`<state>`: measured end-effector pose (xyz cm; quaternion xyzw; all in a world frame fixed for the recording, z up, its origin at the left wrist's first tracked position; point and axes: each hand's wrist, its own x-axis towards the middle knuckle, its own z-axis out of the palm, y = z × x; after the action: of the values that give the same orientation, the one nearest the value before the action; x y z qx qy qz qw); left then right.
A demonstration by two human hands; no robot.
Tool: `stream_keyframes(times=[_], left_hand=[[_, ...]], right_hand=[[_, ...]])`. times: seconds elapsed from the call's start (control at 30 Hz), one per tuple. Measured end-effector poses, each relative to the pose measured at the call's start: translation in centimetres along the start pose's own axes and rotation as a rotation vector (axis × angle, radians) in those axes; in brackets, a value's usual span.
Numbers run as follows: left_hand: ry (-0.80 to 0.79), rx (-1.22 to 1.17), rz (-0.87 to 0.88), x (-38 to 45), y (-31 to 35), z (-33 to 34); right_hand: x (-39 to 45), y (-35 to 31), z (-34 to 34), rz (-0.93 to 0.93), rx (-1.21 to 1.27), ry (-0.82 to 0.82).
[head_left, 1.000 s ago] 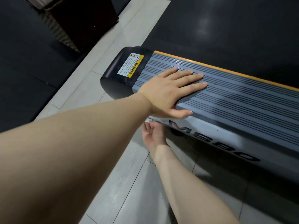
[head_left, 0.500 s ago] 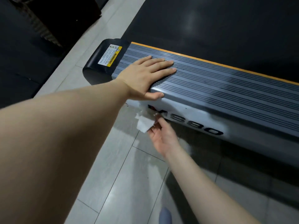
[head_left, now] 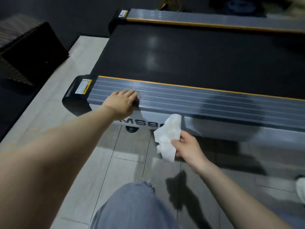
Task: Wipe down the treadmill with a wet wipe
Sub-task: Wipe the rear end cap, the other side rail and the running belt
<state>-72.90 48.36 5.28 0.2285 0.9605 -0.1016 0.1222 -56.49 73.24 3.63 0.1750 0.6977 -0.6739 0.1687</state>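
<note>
Right hand (head_left: 186, 147) sits a little right of centre in my view, its fingers and thumb curled around a crumpled white wet wipe (head_left: 167, 137). I see the wipe hanging from that grip, its upper end reaching up against the pale side panel of the treadmill (head_left: 206, 103) just below the near rail, where it covers the end of the dark lettering printed there. Whether the cloth actually presses on the panel or only hangs in front of it I cannot tell.

Left hand (head_left: 121, 103) lies left of centre, palm down on the ribbed grey side rail, fingers loosely bent over its near edge and holding nothing. To its left, at the rail's end, I see a black end cap (head_left: 72, 95) carrying a yellow and white warning label (head_left: 83, 86). Beyond the rail, the black running belt (head_left: 189, 58) fills the middle of the frame, with the far rail (head_left: 206, 18) along the top.

Pale floor tiles (head_left: 115, 162) spread below the machine. At bottom centre, I see a leg in blue jeans (head_left: 132, 207), and a dark wicker box (head_left: 29, 55) stands at the upper left.
</note>
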Motion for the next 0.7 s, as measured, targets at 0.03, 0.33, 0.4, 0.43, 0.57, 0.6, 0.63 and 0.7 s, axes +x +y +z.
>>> stream_keyframes(times=[0.03, 0.33, 0.4, 0.43, 0.57, 0.6, 0.63, 0.7], left_hand=[[0.027, -0.105, -0.011, -1.0, 1.6, -0.4], [-0.271, -1.731, -0.213, -8.7, 12.6, -5.2], [-0.382, -1.920, -0.242, -9.7, 13.8, -6.2], [-0.421, -1.956, -0.237, -10.0, 14.3, -6.7], [-0.395, -1.916, -0.194, -11.3, 15.8, -8.6], [-0.391, -1.924, -0.176, -11.4, 16.0, -9.0], [-0.389, -1.939, -0.159, -11.5, 16.2, -9.3], [-0.348, -1.948, -0.135, -11.1, 16.6, -9.5]], right_hand=[[-0.9, -0.4, -0.4, -0.013, -0.010, 0.006], [-7.4, -5.3, -3.1, -0.187, -0.236, 0.165], [-8.4, -6.1, -3.6, -0.229, -0.261, 0.201], [-8.9, -6.4, -4.0, -0.237, -0.271, 0.208], [-10.1, -8.0, -4.9, -0.254, -0.289, 0.236], [-10.0, -8.3, -5.2, -0.275, -0.309, 0.252], [-9.6, -8.6, -5.4, -0.303, -0.328, 0.267], [-8.7, -9.3, -6.1, -0.358, -0.366, 0.252]])
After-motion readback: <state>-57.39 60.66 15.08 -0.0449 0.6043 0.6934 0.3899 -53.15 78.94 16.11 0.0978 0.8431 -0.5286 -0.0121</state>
